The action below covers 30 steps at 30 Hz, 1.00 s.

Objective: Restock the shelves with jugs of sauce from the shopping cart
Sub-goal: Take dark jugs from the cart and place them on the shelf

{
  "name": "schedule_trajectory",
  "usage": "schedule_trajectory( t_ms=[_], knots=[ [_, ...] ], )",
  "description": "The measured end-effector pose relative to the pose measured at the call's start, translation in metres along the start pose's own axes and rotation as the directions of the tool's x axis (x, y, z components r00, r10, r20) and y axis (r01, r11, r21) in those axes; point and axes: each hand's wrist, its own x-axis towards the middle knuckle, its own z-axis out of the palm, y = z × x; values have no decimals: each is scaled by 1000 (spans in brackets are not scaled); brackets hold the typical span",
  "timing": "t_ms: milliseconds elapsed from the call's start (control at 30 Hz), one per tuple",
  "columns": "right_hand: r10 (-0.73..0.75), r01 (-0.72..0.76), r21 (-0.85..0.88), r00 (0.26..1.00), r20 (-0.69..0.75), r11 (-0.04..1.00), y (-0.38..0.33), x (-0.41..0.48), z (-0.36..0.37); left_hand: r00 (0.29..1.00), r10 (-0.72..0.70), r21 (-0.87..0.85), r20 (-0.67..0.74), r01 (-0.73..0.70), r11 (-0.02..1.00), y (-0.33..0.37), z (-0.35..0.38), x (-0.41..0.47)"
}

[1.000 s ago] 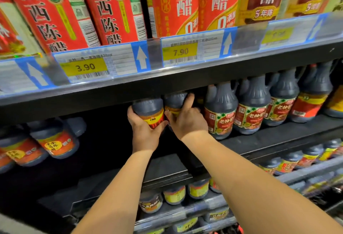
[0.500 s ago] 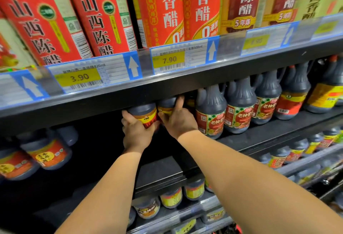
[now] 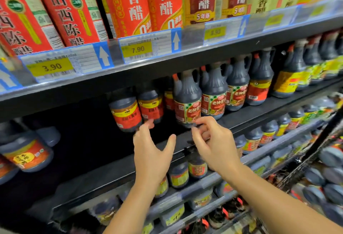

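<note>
Pulling back now: both my hands have let go of the dark plastic jug with the red and yellow label (image 3: 126,112). A moment ago they were wrapped round it. My left hand (image 3: 151,152) is wide open with its fingers spread. It holds nothing and is just in front of that jug. My right hand (image 3: 213,140) has loosely bent fingers and holds nothing too. Its fingertips are just under the dark jug with the green checked label (image 3: 187,107).

The red and yellow jug stands on the black metal shelf (image 3: 259,110), beside 1 matching jug (image 3: 151,106). I think this 1 is done. The black wire shopping cart (image 3: 300,168) on my right has more dark jugs (image 3: 332,156) in it, so the job goes on.
</note>
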Motion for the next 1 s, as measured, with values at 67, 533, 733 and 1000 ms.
schedule_trajectory(
  t_ms=[67,533,733,1000],
  knots=[
    [77,-76,5,995,-70,997,22,-18,-25,992,96,-113,80,-86,990,21,22,-14],
    [715,-851,-119,497,-492,511,225,-197,-208,499,168,-181,850,-23,983,81,278,-131],
    [886,-979,-80,205,-416,189,298,-262,-245,278,67,-48,958,-73,996,85,381,-175],
    [969,-985,-118,-93,-227,-123,393,-306,-258,29,-75,79,997,-159,984,65,498,-226]
  ],
)
